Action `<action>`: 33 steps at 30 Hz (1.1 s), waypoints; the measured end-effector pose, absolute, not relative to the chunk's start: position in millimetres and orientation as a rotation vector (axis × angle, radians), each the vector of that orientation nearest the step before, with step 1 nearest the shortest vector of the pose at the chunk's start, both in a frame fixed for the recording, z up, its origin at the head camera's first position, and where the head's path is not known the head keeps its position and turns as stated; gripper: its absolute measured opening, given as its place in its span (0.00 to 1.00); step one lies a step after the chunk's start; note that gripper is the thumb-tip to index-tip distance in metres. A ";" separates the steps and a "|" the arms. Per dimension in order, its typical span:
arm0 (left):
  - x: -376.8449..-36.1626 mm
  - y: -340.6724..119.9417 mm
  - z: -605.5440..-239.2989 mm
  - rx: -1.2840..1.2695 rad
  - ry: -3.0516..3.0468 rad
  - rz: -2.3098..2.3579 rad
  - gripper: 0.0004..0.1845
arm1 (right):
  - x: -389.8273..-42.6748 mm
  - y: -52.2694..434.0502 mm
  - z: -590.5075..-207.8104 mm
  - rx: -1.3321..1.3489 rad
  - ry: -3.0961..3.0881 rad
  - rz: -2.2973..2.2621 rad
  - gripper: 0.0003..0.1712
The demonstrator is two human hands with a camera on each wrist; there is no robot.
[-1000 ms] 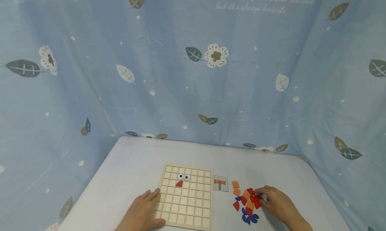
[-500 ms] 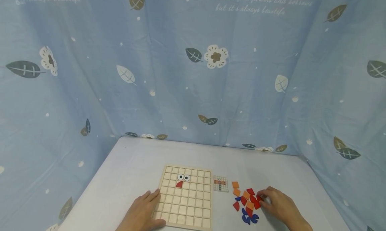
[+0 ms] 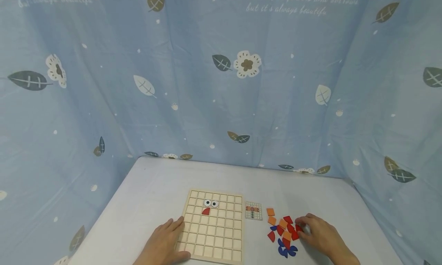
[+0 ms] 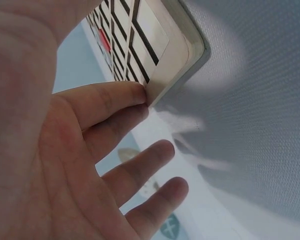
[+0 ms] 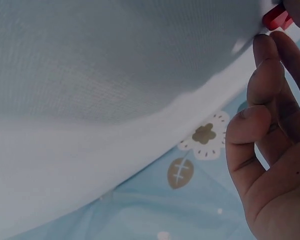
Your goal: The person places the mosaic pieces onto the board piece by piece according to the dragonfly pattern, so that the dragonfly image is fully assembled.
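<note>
My left hand (image 3: 162, 240) rests at the left edge of a wooden grid board (image 3: 216, 231), its fingers fairly straight. In the left wrist view, the fingertips touch the board's rim (image 4: 165, 82). Two round eye pieces (image 3: 207, 203) and a red quarter-circle piece (image 3: 205, 211) sit in the upper cells. At the right side of the loose pieces, my right hand (image 3: 319, 234) pinches another red quarter-circle piece (image 3: 299, 228) between thumb and fingers. The right wrist view shows only part of this red piece (image 5: 276, 18), beside the fingertips.
A small pattern card (image 3: 253, 211) lies right of the board. Loose orange squares (image 3: 270, 212), red quarter-circle pieces (image 3: 271, 236) and blue curved pieces (image 3: 292, 249) spread over the white table (image 3: 165, 180). A blue patterned curtain (image 3: 193, 115) surrounds the table.
The right hand has drawn slightly right, and a red quarter-circle piece now shows pinched at its fingertips, apart from the others. The left hand and the board have stayed in place.
</note>
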State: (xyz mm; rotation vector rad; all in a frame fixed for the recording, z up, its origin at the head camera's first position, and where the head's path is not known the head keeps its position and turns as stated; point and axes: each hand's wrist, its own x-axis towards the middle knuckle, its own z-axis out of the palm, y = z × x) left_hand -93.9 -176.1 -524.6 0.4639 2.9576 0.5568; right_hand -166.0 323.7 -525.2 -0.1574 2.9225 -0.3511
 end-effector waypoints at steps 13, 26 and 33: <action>-94.0 -175.8 -525.7 0.457 2.961 0.554 0.52 | -167.6 322.2 -523.6 -0.146 2.894 -0.358 0.18; -94.4 -175.5 -525.8 0.439 2.954 0.552 0.52 | -174.6 306.9 -498.1 -0.204 3.007 -0.460 0.16; -93.5 -175.6 -525.3 0.438 2.958 0.552 0.53 | -180.2 277.0 -491.2 -0.374 3.065 -0.626 0.16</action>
